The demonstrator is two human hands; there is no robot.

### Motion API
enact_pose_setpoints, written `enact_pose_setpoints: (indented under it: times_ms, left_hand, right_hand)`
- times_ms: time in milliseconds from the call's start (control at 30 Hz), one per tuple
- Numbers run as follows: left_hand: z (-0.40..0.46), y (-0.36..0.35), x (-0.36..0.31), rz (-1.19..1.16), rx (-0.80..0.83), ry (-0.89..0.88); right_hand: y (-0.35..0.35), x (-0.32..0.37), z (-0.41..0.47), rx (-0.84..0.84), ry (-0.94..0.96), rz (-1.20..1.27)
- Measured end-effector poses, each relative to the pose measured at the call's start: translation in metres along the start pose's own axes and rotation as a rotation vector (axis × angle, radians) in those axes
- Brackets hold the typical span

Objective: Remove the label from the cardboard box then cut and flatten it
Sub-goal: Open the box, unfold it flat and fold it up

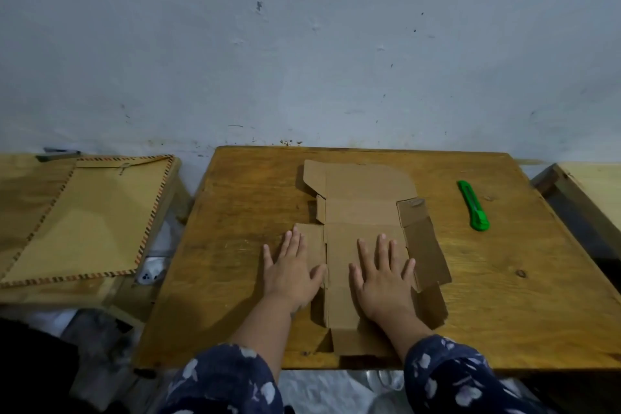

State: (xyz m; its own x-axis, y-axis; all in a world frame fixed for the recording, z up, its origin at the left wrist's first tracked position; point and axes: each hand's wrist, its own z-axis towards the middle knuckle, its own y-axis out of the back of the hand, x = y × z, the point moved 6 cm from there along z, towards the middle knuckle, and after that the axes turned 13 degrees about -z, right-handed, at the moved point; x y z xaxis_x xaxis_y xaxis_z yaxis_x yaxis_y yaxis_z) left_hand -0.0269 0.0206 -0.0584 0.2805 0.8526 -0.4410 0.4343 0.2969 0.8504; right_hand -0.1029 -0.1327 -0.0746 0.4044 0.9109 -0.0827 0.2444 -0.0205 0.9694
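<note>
Cardboard box [363, 208]: lying unfolded and flat mid-table [235, 212], no label or print readable. Left hand [291, 270] and right hand [383, 274] are pressing it, fingers spread. Green utility knife [473, 206] is lying apart, right.

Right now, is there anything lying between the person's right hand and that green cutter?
Yes. In the head view, the cardboard box's raised right side flap lies between the right hand and the green cutter; beyond the flap is only bare wooden table.
</note>
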Motion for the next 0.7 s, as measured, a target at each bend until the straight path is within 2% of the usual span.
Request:
enact_pose_setpoints:
  times_ms: [367,700]
  left_hand:
    - [0.000,0.000,-0.011,0.056,-0.040,0.016]
    - [-0.016,0.044,0.030,-0.177,-0.160,-0.024]
  right_hand:
    - [-0.004,-0.004,0.004,-0.003,0.022,-0.002]
    - [-0.004,-0.003,0.003,-0.015,0.034,0.012]
